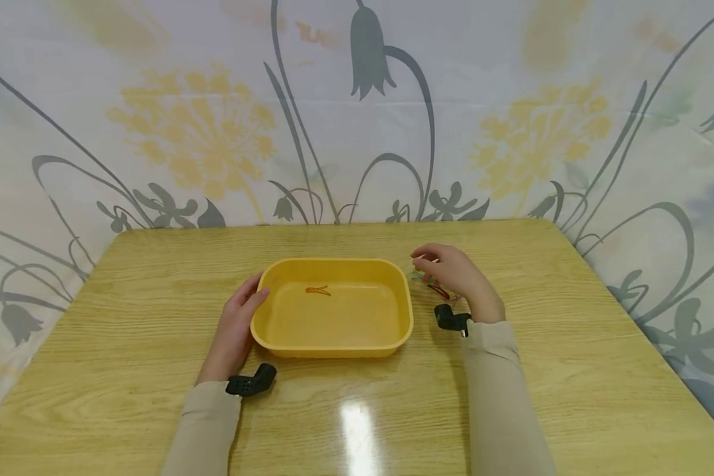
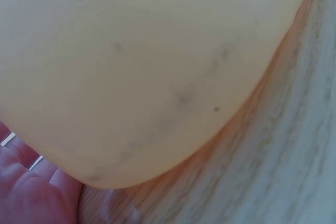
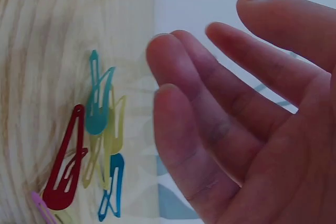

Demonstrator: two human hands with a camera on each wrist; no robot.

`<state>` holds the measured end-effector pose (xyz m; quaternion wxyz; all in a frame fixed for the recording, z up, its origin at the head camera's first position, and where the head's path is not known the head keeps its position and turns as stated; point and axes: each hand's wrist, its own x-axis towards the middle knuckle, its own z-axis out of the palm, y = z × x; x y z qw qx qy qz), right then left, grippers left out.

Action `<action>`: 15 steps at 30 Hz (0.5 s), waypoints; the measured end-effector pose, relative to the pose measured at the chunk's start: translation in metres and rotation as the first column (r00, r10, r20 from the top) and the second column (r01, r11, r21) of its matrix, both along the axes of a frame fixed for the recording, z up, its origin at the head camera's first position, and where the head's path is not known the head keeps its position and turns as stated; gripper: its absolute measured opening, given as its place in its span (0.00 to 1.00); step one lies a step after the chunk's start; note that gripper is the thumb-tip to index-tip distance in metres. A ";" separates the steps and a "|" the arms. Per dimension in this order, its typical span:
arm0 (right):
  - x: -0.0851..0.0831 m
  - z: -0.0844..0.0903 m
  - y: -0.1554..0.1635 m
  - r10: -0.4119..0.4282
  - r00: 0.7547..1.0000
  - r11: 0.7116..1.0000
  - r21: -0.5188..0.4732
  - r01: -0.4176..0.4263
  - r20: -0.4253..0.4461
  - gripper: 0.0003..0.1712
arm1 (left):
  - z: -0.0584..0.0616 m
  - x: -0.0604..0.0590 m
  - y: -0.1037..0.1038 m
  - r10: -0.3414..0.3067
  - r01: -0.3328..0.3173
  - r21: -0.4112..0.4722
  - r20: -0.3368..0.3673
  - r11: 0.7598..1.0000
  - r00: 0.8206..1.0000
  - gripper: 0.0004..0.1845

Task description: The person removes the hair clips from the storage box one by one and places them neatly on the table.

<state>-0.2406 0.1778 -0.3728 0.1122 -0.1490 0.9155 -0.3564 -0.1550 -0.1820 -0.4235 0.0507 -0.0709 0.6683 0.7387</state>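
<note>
A yellow plastic basin (image 1: 345,324) stands on the table with one orange snap hair clip (image 1: 318,290) inside it. My left hand (image 1: 235,320) grips the basin's left side, thumb over the rim and the other fingers along the outside wall. To the right of the basin, my right hand (image 1: 455,274) hovers over a small pile of snap hair clips, fingers slightly bent and nothing between them. In the right wrist view the pile shows a teal clip (image 3: 98,114), a dark red clip (image 3: 60,182), pale yellow clips (image 3: 119,129), a blue clip (image 3: 118,174) and a purple clip (image 3: 43,206).
The wooden table (image 1: 357,390) reaches back to a wall covering (image 1: 333,132) printed with flowers. Black wrist cameras sit on both wrists. The right one (image 1: 449,318) is close to the basin's right end.
</note>
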 end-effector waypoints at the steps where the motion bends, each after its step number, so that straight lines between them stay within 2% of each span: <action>1: 0.000 0.002 -0.001 0.009 1.000 1.000 0.004 -0.009 0.000 0.22 | 0.001 0.000 0.000 0.000 0.000 0.001 -0.002 1.000 1.000 0.28; 11: 0.007 0.022 -0.011 0.065 0.998 0.998 0.010 -0.065 -0.004 0.21 | 0.001 -0.001 -0.002 -0.009 0.009 0.007 -0.019 1.000 1.000 0.27; 15: 0.007 0.026 -0.014 0.045 0.998 0.999 0.012 -0.045 -0.039 0.20 | -0.002 0.000 -0.001 -0.012 0.012 0.002 -0.012 1.000 1.000 0.28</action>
